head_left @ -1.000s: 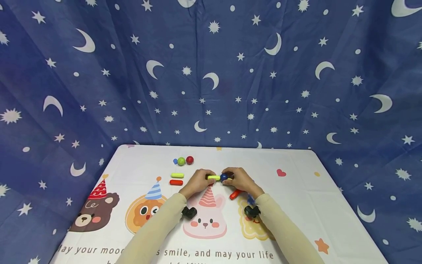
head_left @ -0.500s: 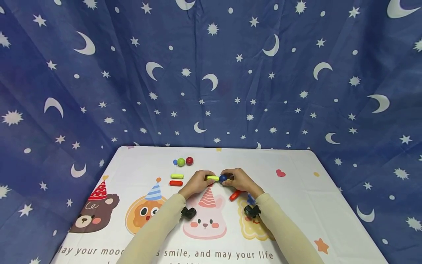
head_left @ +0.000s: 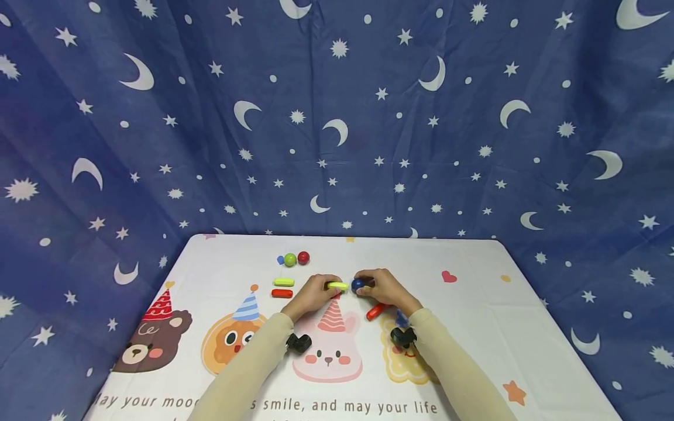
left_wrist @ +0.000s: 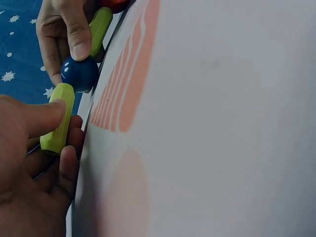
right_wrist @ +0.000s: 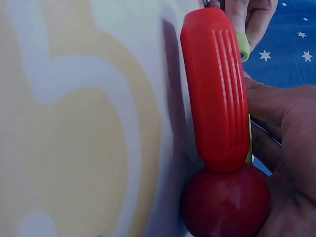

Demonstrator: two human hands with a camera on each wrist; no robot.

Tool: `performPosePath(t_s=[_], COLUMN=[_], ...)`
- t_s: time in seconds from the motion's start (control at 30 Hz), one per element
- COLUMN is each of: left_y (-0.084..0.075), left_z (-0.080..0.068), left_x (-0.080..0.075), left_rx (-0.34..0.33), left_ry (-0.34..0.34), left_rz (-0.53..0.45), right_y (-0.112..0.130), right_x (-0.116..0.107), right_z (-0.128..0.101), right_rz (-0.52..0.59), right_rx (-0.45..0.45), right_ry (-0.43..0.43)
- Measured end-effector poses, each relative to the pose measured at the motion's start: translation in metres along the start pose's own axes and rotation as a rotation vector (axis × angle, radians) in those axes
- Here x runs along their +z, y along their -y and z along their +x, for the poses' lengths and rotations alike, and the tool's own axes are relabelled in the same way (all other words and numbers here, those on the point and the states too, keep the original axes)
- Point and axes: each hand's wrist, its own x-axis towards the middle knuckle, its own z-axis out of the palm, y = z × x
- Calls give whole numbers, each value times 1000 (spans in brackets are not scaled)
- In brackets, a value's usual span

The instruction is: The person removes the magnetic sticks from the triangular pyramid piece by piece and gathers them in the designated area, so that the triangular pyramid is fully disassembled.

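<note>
Near the table's middle, my left hand (head_left: 314,294) pinches a ribbed yellow-green rod (head_left: 337,286) between thumb and fingers. My right hand (head_left: 387,287) grips a joined piece, its thumb and fingers on a dark blue ball (head_left: 357,285). From that ball a second yellow-green rod (left_wrist: 101,30) runs back under the right hand in the left wrist view. A red rod (right_wrist: 216,91) joined to a dark red ball (right_wrist: 226,201) shows beside the right palm. A narrow gap separates the left hand's rod from the blue ball in the head view.
Left of the hands lie a loose yellow-green rod (head_left: 284,282) and a red rod (head_left: 282,293). Farther back sit a green ball (head_left: 290,259) and a red ball (head_left: 303,258). The printed white tablecloth (head_left: 463,327) meets a blue star-patterned curtain (head_left: 337,175) behind.
The left hand and its rod have drawn slightly left, from against the blue ball to a small gap. The right hand has stayed nearly still.
</note>
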Motion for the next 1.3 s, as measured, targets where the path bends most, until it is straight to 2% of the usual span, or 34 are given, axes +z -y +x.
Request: performPosePath(t_s=[0.27,0.6,0.83,1.07,1.3], left_y=[-1,-4,0,4,9], left_z=[-8,-30,-46,-62,-77], left_x=[-2,-17,-29,-39,-50], left_rx=[3,-35,-38,-52,-48], left_ry=[-9,-12,-41,-56,-128], left_rz=[-55,-93,-65,-76,-21], right_y=[0,1,-1,-2,-2], right_x=[1,-1,0,2,3], right_z=[-1,-1,-2,-1,-1], right_rz=[3,12,5,-8,-10], right_rx=[38,14,14,30,58], right_ry=[-1,-6,-17,-20,-17])
